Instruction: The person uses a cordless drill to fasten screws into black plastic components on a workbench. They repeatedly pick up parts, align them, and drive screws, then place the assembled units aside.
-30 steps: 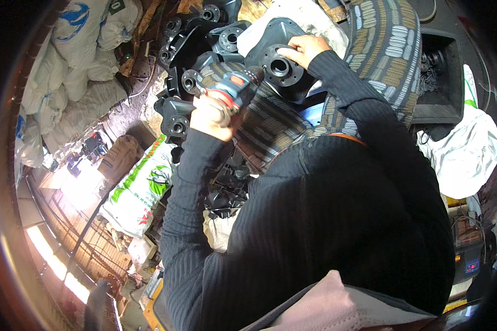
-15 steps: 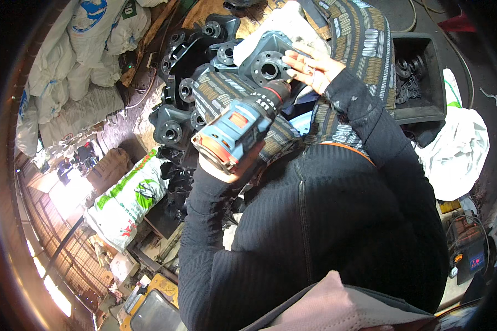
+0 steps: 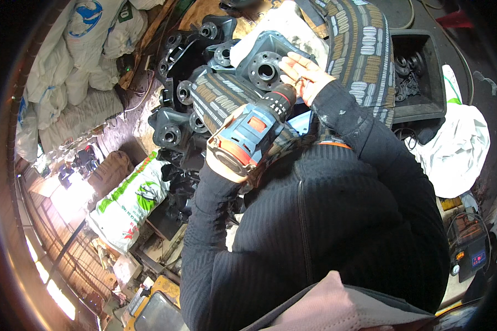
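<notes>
A blue and black cordless drill [image 3: 246, 135] with an orange-red rear rim is gripped by my left hand [image 3: 220, 166], which is partly hidden behind it. Its chuck points up and to the right, toward my right hand [image 3: 310, 81]. That hand is palm up with its fingers stretched out, and the drill's tip comes close to the palm. Something small and dark shows by the tip; I cannot make out what. Just beyond the fingers lies a dark plastic part with a round, holed flange [image 3: 255, 73], resting against white cloth [image 3: 289, 23] near my patterned trouser legs [image 3: 364, 44].
Several similar dark flanged parts [image 3: 171, 132] are heaped on the left. A black bin [image 3: 421, 115] of small dark pieces stands at right, above a white bag [image 3: 458, 149]. White sacks [image 3: 85, 60] fill the upper left. A green-and-white sack [image 3: 132, 201] lies lower left.
The drill in my left hand has shifted slightly right, its tip now nearer my right palm. My right hand has moved a little left and down, its fingers less spread.
</notes>
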`<act>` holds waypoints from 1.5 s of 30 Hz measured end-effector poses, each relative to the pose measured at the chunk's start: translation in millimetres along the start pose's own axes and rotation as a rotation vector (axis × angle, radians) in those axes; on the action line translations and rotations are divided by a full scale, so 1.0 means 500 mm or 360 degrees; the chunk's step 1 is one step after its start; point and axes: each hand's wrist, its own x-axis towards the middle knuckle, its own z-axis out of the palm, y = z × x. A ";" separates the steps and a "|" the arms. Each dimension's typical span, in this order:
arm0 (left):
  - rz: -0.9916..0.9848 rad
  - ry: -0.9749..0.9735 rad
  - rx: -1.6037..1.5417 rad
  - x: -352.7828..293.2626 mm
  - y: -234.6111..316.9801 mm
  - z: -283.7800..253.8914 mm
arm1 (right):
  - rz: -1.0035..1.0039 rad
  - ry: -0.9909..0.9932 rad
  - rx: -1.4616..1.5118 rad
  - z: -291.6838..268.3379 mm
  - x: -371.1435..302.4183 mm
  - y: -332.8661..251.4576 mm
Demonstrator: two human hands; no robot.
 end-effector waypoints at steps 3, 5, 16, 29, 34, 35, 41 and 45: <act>0.0218 0.0038 0.0213 0.005 -0.008 0.000 | -0.0094 -0.0100 -0.0016 -0.011 0.007 0.010; 0.0311 0.0023 0.0260 0.015 -0.009 0.000 | -0.0104 -0.0114 0.0091 -0.024 0.011 0.013; -0.0482 -0.0192 -0.1861 -0.014 -0.010 0.034 | -0.0241 0.0017 -0.0008 -0.010 -0.005 0.037; -0.0331 -0.0050 -0.0203 0.013 -0.064 -0.001 | -0.0189 0.0648 -0.1406 -0.036 0.027 0.041; -0.0609 -0.0230 -0.0237 0.034 -0.097 0.017 | -0.0219 0.0589 -0.1346 -0.041 0.039 0.049; -0.0480 -0.0282 -0.0069 0.039 -0.095 0.013 | -0.0173 0.0598 -0.1370 -0.042 0.039 0.047; -0.0193 -0.0284 0.0047 0.087 -0.071 -0.023 | -0.0158 0.0530 -0.1212 -0.033 0.045 0.039; -0.0505 -0.0445 -0.0011 0.139 -0.007 -0.068 | -0.0214 0.0447 -0.1138 -0.059 0.059 0.043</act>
